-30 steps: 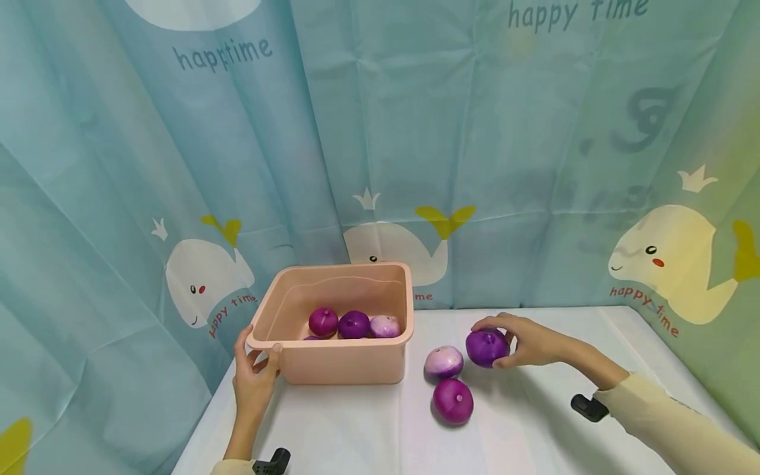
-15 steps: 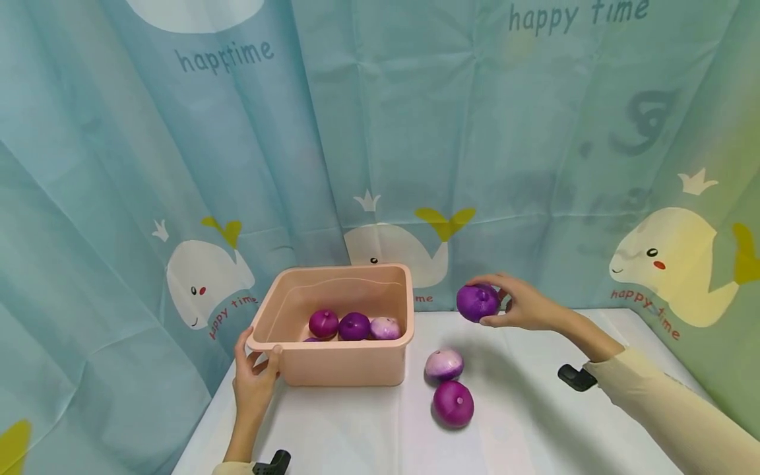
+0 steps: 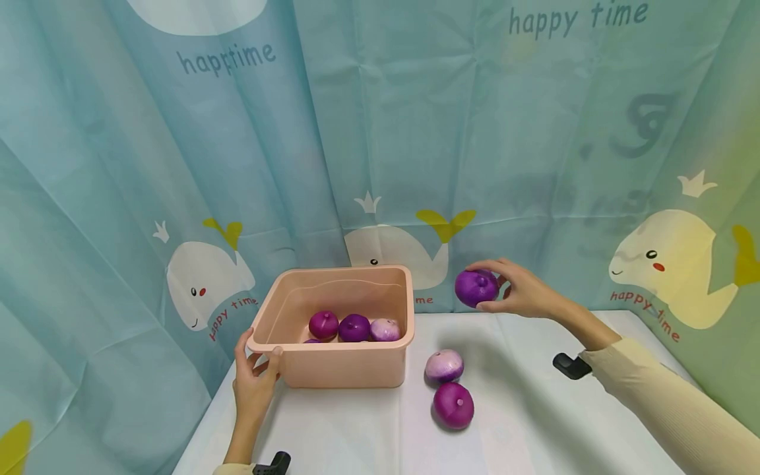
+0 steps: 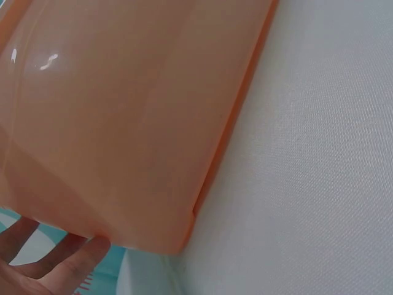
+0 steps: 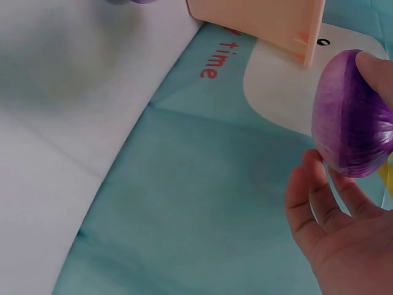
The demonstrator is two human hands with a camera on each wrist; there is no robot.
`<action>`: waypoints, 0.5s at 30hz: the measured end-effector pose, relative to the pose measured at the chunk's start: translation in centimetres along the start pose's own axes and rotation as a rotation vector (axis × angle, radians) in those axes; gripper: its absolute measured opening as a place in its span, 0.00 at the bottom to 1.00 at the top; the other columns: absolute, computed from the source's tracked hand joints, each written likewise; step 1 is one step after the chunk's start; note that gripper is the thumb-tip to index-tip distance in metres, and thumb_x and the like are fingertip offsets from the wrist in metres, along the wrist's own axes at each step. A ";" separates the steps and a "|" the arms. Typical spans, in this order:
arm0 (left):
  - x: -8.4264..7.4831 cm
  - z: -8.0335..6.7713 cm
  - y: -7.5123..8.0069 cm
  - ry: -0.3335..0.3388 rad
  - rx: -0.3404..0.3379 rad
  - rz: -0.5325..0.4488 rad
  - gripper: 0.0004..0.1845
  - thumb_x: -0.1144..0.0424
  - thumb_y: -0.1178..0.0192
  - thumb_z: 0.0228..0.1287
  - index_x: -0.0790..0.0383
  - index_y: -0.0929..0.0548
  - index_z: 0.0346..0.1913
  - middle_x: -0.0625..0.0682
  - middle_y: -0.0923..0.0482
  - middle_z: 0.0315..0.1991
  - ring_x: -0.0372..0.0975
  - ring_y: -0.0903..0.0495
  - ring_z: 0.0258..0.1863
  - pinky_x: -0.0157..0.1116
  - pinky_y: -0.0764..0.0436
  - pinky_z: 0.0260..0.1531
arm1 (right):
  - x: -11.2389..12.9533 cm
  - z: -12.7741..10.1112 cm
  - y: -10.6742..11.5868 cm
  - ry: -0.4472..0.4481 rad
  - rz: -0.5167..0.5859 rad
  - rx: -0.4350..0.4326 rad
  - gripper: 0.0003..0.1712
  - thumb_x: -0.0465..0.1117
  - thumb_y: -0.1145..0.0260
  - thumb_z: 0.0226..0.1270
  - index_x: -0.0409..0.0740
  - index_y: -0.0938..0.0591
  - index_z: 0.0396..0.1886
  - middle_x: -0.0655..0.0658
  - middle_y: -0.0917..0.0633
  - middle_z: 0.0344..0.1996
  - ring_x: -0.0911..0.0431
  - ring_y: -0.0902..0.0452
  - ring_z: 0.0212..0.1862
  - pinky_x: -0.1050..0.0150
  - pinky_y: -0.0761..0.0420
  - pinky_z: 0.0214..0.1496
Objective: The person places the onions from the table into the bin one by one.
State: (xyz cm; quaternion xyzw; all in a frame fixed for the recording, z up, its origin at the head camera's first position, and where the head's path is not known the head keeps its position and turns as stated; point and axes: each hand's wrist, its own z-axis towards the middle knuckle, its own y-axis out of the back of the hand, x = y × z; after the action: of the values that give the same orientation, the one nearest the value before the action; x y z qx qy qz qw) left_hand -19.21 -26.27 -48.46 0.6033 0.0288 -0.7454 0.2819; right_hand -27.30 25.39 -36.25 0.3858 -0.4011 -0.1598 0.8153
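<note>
The right hand (image 3: 522, 294) holds a dark purple onion (image 3: 475, 289) in its fingers, raised off the counter (image 3: 332, 435) to the right of the pink bin (image 3: 341, 367); the left hand (image 3: 254, 386) grips the bin's near left corner; more onions (image 3: 323, 324) lie inside, and two loose onions (image 3: 454, 406) sit on the counter

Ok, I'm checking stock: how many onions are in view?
7 onions at least: one in the right hand, two on the table, and four in the tub, one just a sliver over the front rim. That front wall may hide more.
</note>
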 end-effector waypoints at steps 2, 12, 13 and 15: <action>0.0 0.0 0.0 -0.003 -0.001 0.001 0.41 0.48 0.38 0.73 0.39 0.49 0.81 0.65 0.36 0.75 0.64 0.21 0.58 0.45 0.14 0.44 | 0.2 0.3 0.1 0.002 -0.010 0.007 0.39 0.45 0.17 0.55 0.52 0.22 0.67 0.42 0.21 0.51 0.51 0.22 0.43 0.62 0.16 0.35; 0.1 -0.1 0.1 -0.028 0.000 -0.001 0.41 0.49 0.38 0.74 0.39 0.49 0.81 0.64 0.36 0.75 0.63 0.21 0.58 0.44 0.14 0.44 | 2.7 4.6 -0.2 -0.011 -0.050 0.106 0.39 0.44 0.17 0.53 0.57 0.21 0.67 0.43 0.20 0.52 0.49 0.20 0.45 0.56 0.17 0.43; 0.2 -0.1 0.1 -0.030 0.000 -0.001 0.41 0.50 0.38 0.74 0.39 0.49 0.81 0.64 0.36 0.75 0.64 0.21 0.58 0.44 0.14 0.44 | 3.1 5.2 -0.3 -0.010 -0.056 0.126 0.39 0.45 0.17 0.54 0.57 0.21 0.67 0.43 0.20 0.52 0.49 0.20 0.44 0.55 0.17 0.43; 0.2 -0.1 0.1 -0.034 0.000 -0.001 0.41 0.50 0.38 0.74 0.39 0.48 0.81 0.65 0.37 0.75 0.64 0.21 0.58 0.44 0.14 0.44 | 3.8 6.4 -0.6 -0.005 -0.072 0.163 0.39 0.46 0.18 0.54 0.56 0.21 0.67 0.43 0.20 0.52 0.49 0.19 0.43 0.54 0.17 0.45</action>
State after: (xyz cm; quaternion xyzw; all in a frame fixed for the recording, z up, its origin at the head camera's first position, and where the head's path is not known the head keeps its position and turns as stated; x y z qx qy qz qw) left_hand -19.09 -26.37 -48.63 0.5905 0.0243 -0.7559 0.2817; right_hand -29.87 19.58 -32.26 0.4646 -0.4009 -0.1567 0.7739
